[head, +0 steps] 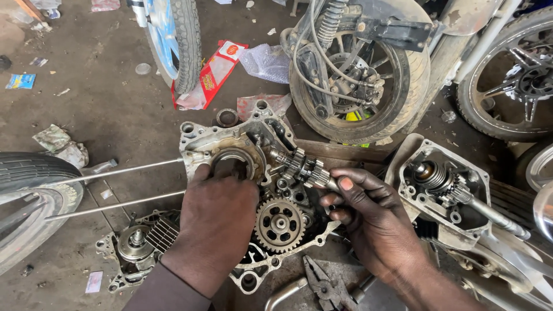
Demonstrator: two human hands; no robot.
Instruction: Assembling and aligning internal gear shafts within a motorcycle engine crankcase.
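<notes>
At nine o'clock a worn tyre (26, 196) juts in from the edge, and two long steel studs (115, 173) run from it toward the middle. Below them, at seven o'clock, a small engine cover (135, 247) lies on the oily floor (103, 98). In the centre sits the open crankcase half (230, 144), flat on the ground, with a large toothed gear (280, 224) seated in it. The left hand (216, 224) rests palm down on the case just beside that gear, fingers curled over the rim of the round bearing opening, its grip loose and holding nothing. Just right of centre, the right hand (368, 213) has its grip closed round the end of a gear shaft (302, 167), a stack of small cogs tilted toward eleven o'clock over the case. Pliers (325, 285) lie at six o'clock. At three o'clock another case half (440, 190) holds a splined shaft. Motorcycle wheels (360, 75) stand at one o'clock.
</notes>
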